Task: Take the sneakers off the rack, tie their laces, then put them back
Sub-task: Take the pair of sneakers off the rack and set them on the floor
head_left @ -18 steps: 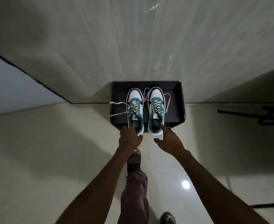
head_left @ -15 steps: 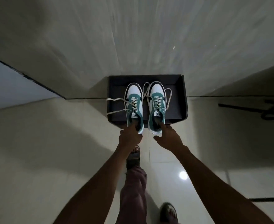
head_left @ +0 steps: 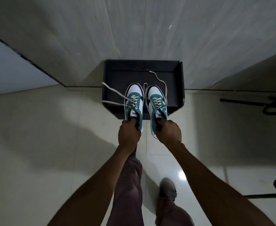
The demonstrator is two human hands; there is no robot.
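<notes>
Two teal and white sneakers with loose white laces hang over the front edge of the black rack (head_left: 178,82) that stands against the wall. My left hand (head_left: 129,133) grips the heel opening of the left sneaker (head_left: 134,101). My right hand (head_left: 169,132) grips the heel opening of the right sneaker (head_left: 156,103). The left sneaker's laces trail out to the left. One lace of the right sneaker (head_left: 160,80) still drags across the rack's shelf.
The rack sits on a pale tiled floor (head_left: 52,144) at the foot of a grey wall. Dark metal bars (head_left: 254,103) lie on the floor to the right. My legs and feet (head_left: 167,188) are below my arms.
Both hands have closed on the sneakers' heels and pulled the pair toward me, off the shelf's middle to its front edge. The laces drag behind.
</notes>
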